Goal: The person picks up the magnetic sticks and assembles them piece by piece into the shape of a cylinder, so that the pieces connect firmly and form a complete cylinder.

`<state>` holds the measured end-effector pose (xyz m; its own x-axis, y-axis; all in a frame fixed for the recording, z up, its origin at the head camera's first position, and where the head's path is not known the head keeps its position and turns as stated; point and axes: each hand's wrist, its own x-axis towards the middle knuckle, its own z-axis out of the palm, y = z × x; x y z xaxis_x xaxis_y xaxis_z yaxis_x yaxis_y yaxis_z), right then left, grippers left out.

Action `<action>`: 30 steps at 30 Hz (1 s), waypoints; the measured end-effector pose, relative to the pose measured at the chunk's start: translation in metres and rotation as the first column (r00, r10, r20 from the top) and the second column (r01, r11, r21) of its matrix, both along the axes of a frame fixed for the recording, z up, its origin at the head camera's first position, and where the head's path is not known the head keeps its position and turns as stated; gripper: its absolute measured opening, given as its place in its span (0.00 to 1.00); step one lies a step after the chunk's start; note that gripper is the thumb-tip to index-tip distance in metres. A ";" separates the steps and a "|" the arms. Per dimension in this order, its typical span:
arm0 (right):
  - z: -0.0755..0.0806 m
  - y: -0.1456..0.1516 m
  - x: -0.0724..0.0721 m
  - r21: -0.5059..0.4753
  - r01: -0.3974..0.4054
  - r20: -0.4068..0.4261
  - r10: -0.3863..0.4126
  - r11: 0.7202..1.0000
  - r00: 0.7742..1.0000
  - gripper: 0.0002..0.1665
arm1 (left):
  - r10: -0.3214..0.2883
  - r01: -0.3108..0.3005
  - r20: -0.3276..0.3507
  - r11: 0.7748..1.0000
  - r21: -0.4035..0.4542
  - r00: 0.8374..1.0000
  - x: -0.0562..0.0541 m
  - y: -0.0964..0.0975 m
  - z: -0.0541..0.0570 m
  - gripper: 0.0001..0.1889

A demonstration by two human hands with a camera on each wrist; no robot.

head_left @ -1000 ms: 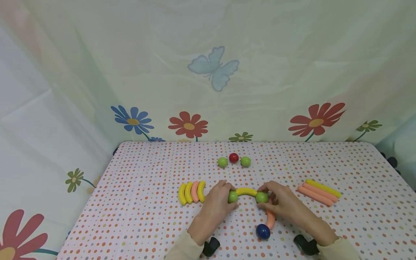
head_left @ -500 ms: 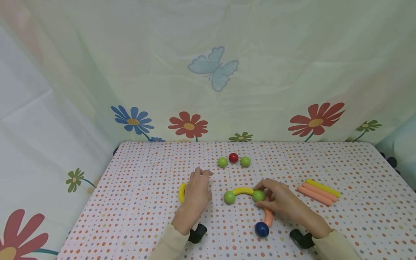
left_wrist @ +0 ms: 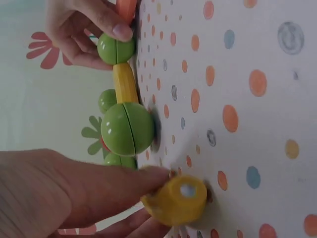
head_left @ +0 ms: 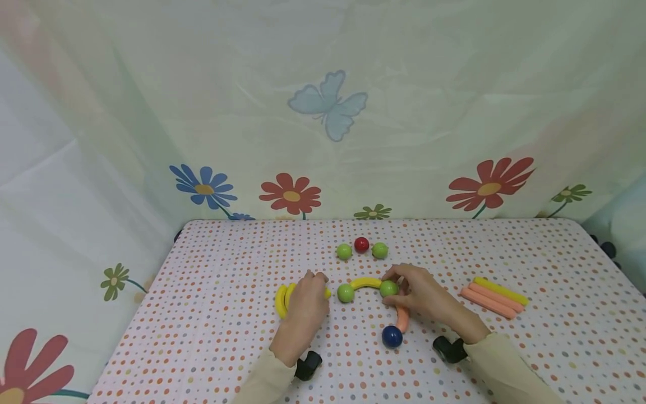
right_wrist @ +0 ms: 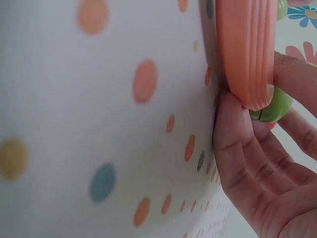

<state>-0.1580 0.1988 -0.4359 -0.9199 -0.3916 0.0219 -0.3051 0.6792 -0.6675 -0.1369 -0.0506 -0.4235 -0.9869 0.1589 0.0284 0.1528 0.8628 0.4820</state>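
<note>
My left hand [head_left: 305, 306] is over the row of curved sticks at centre left. It pinches a yellow curved stick [left_wrist: 179, 199] between thumb and fingers, as the left wrist view shows. My right hand [head_left: 423, 292] grips the green ball [head_left: 388, 289] at the corner of a joined chain. That chain runs from another green ball [head_left: 345, 293] through a yellow curved stick [head_left: 366, 283] to the gripped ball. From there a salmon curved stick [head_left: 402, 318] leads down to a dark blue ball [head_left: 392, 336]. My left hand hides part of the row.
Two yellow curved sticks [head_left: 280, 302] show left of my left hand. Behind the chain lie a red ball [head_left: 361, 244] and two green balls [head_left: 344, 251]. Straight sticks [head_left: 492, 301], salmon and yellow, lie to the right on the dotted table [head_left: 217, 269]. A flowered curtain hangs behind.
My left hand has let go of the left green ball and moved left to the row, taking hold of a yellow curved stick. My right hand and the chain have shifted left and away from me.
</note>
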 end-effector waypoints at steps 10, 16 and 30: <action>0.001 -0.002 -0.002 0.030 0.078 0.004 -0.078 0.997 0.997 0.22 | -0.046 0.044 0.036 0.998 0.048 0.998 0.016 0.002 0.000 0.06; 0.001 -0.002 -0.001 0.025 0.081 0.009 -0.082 0.996 0.997 0.22 | -0.054 0.050 0.034 0.994 0.102 0.998 0.017 0.007 -0.002 0.06; 0.011 -0.001 0.019 0.049 0.024 -0.172 -0.015 0.999 0.985 0.19 | -0.047 0.022 0.106 0.976 0.218 0.993 0.016 0.004 -0.006 0.14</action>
<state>-0.1392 0.1979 -0.4249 -0.9115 -0.3785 0.1609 -0.3988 0.7176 -0.5710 -0.1205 -0.0462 -0.4291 -0.9799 0.1950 -0.0429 0.1162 0.7318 0.6716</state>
